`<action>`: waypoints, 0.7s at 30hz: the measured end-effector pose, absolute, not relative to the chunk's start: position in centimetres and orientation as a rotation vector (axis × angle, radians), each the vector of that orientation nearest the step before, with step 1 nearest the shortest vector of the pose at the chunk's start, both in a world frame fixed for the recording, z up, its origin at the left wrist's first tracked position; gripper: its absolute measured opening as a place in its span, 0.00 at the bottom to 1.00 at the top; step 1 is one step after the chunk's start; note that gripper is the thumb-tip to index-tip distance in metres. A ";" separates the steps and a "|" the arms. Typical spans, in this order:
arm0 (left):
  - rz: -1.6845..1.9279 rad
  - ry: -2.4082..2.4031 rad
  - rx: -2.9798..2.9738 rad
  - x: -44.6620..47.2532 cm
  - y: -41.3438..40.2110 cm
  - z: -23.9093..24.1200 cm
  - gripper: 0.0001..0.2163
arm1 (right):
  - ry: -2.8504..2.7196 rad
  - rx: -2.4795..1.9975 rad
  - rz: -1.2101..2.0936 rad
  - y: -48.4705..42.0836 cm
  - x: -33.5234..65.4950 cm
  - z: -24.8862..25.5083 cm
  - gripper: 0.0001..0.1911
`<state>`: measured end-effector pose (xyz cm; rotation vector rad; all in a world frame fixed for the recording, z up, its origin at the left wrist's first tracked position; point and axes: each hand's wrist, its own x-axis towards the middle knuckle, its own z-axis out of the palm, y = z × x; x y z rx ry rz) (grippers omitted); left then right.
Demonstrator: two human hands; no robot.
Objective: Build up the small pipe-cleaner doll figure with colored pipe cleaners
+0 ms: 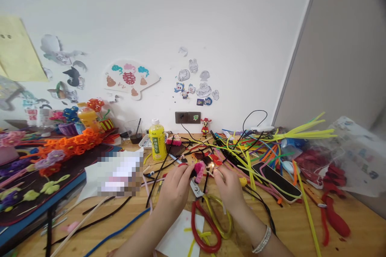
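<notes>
My left hand [175, 186] is closed, pinching a fuzzy pink and black pipe cleaner piece [199, 170] between its fingertips. My right hand [228, 188] is wrapped round a lighter, mostly hidden by the fingers, with a small flame [212, 165] glowing at its tip. The flame burns just right of the pink piece, with a narrow gap between them. Below and between both hands lie scissors [197, 190] with one red and one yellow handle loop, partly over white paper [175, 236] with yellow pipe cleaner bits on it.
A yellow drink bottle [157, 142] stands behind my left hand. Loose pipe cleaners [250, 156] spread across the back and right, around a dark flat object [277, 180]. At left, orange pipe cleaner flowers [72, 146] lie on a dark mat [57, 186]. Red-handled pliers [336, 217] rest at right.
</notes>
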<state>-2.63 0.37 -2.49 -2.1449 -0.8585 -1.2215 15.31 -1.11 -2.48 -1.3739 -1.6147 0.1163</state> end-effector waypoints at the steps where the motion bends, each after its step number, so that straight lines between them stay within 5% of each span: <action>1: -1.220 -0.858 -2.146 -2.6 0.3 -2.5 0.19 | -1.609 -1.372 0.114 -1.1 15.3 -2.5 0.16; 14: -1.309 -0.944 -2.212 -2.6 0.4 -2.6 0.16 | -1.564 -1.289 0.161 -1.3 15.5 -2.5 0.16; 21: -1.865 -1.645 -2.459 -2.1 0.7 -1.9 0.12 | -1.460 -1.205 0.180 -1.3 15.4 -2.7 0.16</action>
